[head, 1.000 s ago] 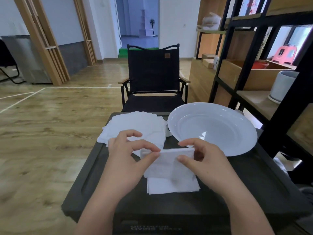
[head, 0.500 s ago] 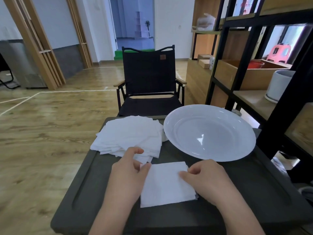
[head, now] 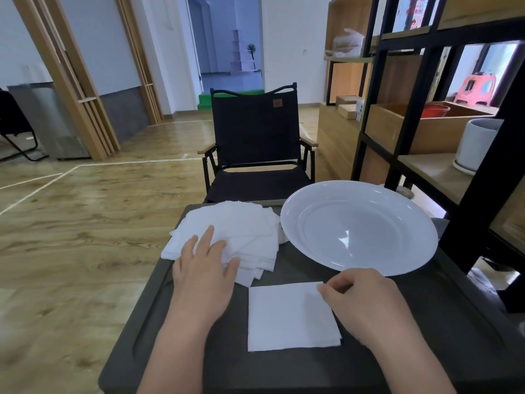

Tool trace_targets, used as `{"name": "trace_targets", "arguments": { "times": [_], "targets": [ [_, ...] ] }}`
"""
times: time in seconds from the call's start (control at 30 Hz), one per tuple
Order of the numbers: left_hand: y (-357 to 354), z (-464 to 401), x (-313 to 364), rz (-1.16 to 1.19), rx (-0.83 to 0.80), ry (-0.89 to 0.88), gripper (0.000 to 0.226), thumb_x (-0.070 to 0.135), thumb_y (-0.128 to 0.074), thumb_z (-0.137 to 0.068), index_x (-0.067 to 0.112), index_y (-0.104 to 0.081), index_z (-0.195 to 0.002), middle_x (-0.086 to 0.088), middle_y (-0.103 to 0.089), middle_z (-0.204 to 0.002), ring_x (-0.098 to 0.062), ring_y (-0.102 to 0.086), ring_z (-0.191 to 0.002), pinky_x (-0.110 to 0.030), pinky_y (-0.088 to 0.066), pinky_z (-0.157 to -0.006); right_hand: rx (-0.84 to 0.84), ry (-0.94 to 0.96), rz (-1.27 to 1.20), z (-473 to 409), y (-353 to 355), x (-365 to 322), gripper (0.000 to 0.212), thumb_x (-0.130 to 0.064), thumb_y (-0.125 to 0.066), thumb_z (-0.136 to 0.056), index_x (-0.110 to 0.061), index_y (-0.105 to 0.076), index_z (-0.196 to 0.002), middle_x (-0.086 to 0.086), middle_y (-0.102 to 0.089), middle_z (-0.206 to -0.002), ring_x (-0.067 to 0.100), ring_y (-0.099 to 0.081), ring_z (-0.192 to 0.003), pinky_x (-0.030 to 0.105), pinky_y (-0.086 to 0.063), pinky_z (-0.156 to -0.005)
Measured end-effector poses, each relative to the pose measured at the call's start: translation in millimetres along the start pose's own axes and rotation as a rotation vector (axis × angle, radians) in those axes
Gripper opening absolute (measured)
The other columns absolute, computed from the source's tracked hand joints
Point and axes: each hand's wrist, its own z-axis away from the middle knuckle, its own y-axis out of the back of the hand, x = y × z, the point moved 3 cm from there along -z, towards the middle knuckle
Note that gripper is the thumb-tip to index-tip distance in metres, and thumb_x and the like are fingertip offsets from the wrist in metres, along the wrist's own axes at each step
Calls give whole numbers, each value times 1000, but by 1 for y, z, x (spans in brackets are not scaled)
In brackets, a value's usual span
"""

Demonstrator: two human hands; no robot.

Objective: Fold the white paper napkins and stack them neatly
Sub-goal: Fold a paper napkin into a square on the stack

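Our left hand (head: pixel 205 263) lies flat with straight fingers on the loose pile of unfolded napkins (head: pixel 227 237), touching the top sheet and pinching nothing; our right hand (head: pixel 366 302) has its fingers curled at the far right corner of the folded napkin (head: pixel 289 317), though whether they pinch that corner or merely rest on it we cannot tell. The pile sits at the far left of the dark table (head: pixel 468 322), directly under the left palm, so the left hand is plainly the nearer one for taking the next sheet; the folded napkin lies close in front of us, just right of the left wrist, its sides roughly square to the table edge. The white plate (head: pixel 360 226) crowds the far right, its rim near the right knuckles; bare table lies along the near edge; we judge a sheet should be drawn toward us.
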Motion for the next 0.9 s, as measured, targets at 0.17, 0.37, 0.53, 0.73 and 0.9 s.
{"name": "trace_targets", "arguments": {
  "times": [0.17, 0.37, 0.53, 0.73, 0.9],
  "targets": [
    [-1, -4, 2, 10, 11, -4, 58, 47, -23, -101, 21, -22, -152, 12, -6, -162, -14, 3, -149, -41, -7, -118, 57, 72, -60, -2, -1, 0, 16, -42, -64, -87, -28, -72, -90, -12, -63, -68, 4, -59, -63, 19, -42, -55],
    [32, 16, 10, 274, 570, -226, 26, 10, -58, -86, 12, -72, -107, 3, -70, -113, -18, -62, -110, -33, -40, -98, 90, 211, -192, 5, -1, -16, 10, -35, -65, -88, -35, -69, -97, -12, -66, -74, 0, -60, -71, 9, -39, -57],
    [58, 44, 32, 697, 518, -199, 31, -5, -66, -80, 25, -70, -74, 17, -68, -80, 4, -61, -86, -9, -45, -72, -13, 380, -265, 12, -14, -30, 60, -28, -70, -85, -55, -39, -128, -29, -52, -118, -7, -52, -106, 16, -48, -91],
    [53, 44, 34, 1370, 150, 196, 34, 0, -66, -80, 33, -62, -76, 0, -63, -65, -18, -57, -60, -35, -47, -54, -75, 455, -447, 11, -15, -34, 76, -25, -75, -81, -68, -31, -124, -37, -41, -135, -9, -43, -124, 23, -42, -105],
    [37, 45, 34, 1074, -111, 141, 36, 16, -53, -95, 47, -72, -92, -1, -71, -79, -21, -63, -79, -39, -51, -79, -134, 355, -638, 9, -16, -33, 45, -26, -74, -83, -50, -55, -117, -18, -67, -109, 0, -69, -89, 14, -53, -75]
  ]
}}
